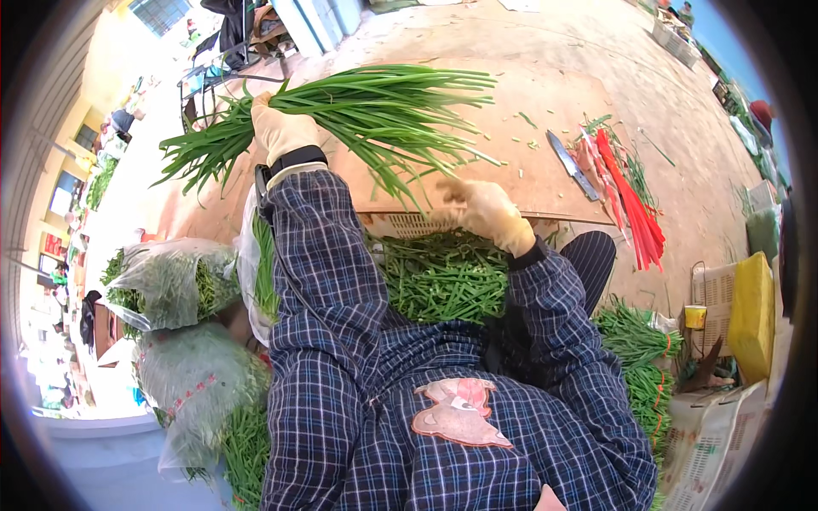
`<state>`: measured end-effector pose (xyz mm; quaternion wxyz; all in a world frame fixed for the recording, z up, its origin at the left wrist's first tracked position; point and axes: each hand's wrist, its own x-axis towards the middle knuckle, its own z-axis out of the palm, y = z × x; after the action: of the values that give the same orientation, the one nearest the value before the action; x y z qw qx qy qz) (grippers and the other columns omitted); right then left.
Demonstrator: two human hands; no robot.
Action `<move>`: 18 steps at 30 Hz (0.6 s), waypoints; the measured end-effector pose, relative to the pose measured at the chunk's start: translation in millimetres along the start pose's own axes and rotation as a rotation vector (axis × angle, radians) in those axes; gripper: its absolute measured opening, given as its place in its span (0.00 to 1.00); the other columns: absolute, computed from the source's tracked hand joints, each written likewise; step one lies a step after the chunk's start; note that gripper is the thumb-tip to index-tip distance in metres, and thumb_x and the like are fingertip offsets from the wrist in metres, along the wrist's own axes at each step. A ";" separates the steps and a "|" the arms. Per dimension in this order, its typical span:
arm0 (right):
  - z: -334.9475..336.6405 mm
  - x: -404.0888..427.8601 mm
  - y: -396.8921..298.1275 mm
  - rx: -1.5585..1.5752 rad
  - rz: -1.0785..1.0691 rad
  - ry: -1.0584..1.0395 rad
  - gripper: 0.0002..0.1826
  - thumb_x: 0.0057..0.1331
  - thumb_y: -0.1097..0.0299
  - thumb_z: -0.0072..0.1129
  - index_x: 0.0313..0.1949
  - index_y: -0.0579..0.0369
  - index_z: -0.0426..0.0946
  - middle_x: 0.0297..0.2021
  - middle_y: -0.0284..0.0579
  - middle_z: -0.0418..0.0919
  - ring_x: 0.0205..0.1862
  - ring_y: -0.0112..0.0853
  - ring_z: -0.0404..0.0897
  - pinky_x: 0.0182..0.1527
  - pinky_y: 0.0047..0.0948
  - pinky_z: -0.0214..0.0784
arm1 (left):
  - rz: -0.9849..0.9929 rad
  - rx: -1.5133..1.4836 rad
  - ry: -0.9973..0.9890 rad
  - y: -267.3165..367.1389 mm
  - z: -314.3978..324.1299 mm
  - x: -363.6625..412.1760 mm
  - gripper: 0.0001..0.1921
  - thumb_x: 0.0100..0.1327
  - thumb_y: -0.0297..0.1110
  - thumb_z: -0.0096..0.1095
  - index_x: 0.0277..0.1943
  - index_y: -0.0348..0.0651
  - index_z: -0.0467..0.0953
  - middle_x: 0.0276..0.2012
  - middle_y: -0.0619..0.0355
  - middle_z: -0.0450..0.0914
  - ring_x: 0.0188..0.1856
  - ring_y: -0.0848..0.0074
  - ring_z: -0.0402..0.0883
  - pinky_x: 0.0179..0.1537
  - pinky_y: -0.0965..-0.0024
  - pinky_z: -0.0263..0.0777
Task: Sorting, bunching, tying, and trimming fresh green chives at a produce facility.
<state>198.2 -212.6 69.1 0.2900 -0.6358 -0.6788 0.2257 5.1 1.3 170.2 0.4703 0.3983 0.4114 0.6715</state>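
My left hand (281, 128), in a cream work glove, grips a bunch of long green garlic chives (377, 96) near its leafy end. The pale stem ends fan out to the right above a wooden board (409, 172). My right hand (489, 207), gloved alike and slightly blurred, is raised just below the stem ends; its fingers look apart, with nothing seen in them. A heap of loose green stalks (447, 274) fills a crate in front of my lap. On the board's right part lie a knife (572, 165) and red plastic strips (629, 198), with cut stem bits scattered about.
Clear plastic bags of greens (185, 281) are stacked at the left. Bundles of chives tied with red bands (645, 377) lie at the right, near plastic crates (712, 300), a yellow block-shaped object (751, 316) and a small yellow cup (695, 316). A metal-framed cart or chair stands at the upper left.
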 end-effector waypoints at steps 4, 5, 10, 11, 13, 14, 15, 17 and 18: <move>9.9 22.5 -19.1 0.052 -0.087 0.449 0.25 0.55 0.50 0.65 0.48 0.50 0.76 0.33 0.47 0.82 0.34 0.39 0.81 0.37 0.36 0.72 | -0.221 -0.526 0.071 7.0 18.0 -1.3 0.11 0.63 0.38 0.47 0.37 0.38 0.71 0.37 0.50 0.76 0.40 0.63 0.76 0.47 0.64 0.71; 16.7 29.7 -18.5 0.053 -0.157 0.584 0.24 0.54 0.50 0.66 0.46 0.51 0.75 0.31 0.47 0.81 0.34 0.41 0.81 0.37 0.38 0.71 | -0.216 -0.540 0.063 8.7 21.0 -3.8 0.10 0.63 0.37 0.47 0.38 0.38 0.71 0.36 0.51 0.76 0.41 0.64 0.76 0.47 0.64 0.72; 22.9 37.8 -20.7 -0.334 -0.266 0.801 0.18 0.52 0.57 0.67 0.42 0.47 0.79 0.26 0.41 0.80 0.26 0.39 0.77 0.30 0.36 0.67 | -0.220 -0.581 0.111 21.4 21.3 -5.4 0.11 0.64 0.37 0.46 0.39 0.37 0.70 0.40 0.51 0.76 0.43 0.64 0.76 0.50 0.61 0.71; 24.1 38.1 -21.5 -0.333 -0.268 0.800 0.18 0.52 0.57 0.67 0.42 0.47 0.79 0.26 0.41 0.80 0.26 0.39 0.77 0.30 0.36 0.67 | -0.170 -0.545 0.088 21.9 20.4 -4.7 0.11 0.64 0.37 0.46 0.39 0.37 0.70 0.40 0.50 0.75 0.43 0.63 0.76 0.51 0.60 0.71; 25.1 36.1 -26.7 -0.139 -0.139 0.583 0.16 0.54 0.58 0.66 0.40 0.50 0.80 0.28 0.43 0.80 0.27 0.42 0.78 0.32 0.36 0.68 | -0.125 -0.508 0.065 21.0 19.1 -2.6 0.11 0.64 0.37 0.46 0.39 0.36 0.70 0.41 0.50 0.75 0.43 0.62 0.76 0.52 0.59 0.71; 25.8 35.2 -25.6 -0.140 -0.136 0.582 0.16 0.54 0.58 0.66 0.40 0.50 0.80 0.28 0.43 0.80 0.27 0.42 0.78 0.32 0.36 0.68 | -0.142 -0.548 0.090 20.3 18.8 -0.6 0.11 0.64 0.36 0.45 0.40 0.36 0.70 0.41 0.49 0.75 0.44 0.61 0.76 0.52 0.58 0.71; 27.5 35.7 -22.7 -0.097 -0.061 0.410 0.19 0.55 0.57 0.65 0.45 0.50 0.78 0.28 0.45 0.80 0.28 0.43 0.78 0.33 0.37 0.69 | -0.160 -0.587 0.113 18.4 18.7 2.1 0.11 0.64 0.35 0.45 0.40 0.36 0.69 0.41 0.49 0.75 0.44 0.60 0.75 0.53 0.57 0.71; 31.4 33.3 -14.6 -0.054 0.018 0.239 0.23 0.57 0.57 0.64 0.50 0.50 0.76 0.29 0.48 0.80 0.30 0.44 0.79 0.34 0.37 0.70 | -0.118 -0.481 0.064 11.9 13.1 3.7 0.11 0.64 0.35 0.45 0.40 0.36 0.69 0.42 0.48 0.75 0.45 0.59 0.75 0.53 0.56 0.70; 33.9 29.0 -8.9 -0.010 0.017 0.164 0.27 0.59 0.55 0.62 0.56 0.51 0.70 0.29 0.50 0.80 0.30 0.42 0.79 0.34 0.36 0.70 | -0.067 -0.376 0.022 10.4 7.8 6.6 0.11 0.64 0.35 0.45 0.40 0.36 0.69 0.42 0.48 0.75 0.46 0.58 0.75 0.53 0.54 0.70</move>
<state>167.9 -182.4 53.4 0.3396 -0.6594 -0.6484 0.1718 7.6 6.7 183.5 0.5542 0.2821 0.2968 0.7247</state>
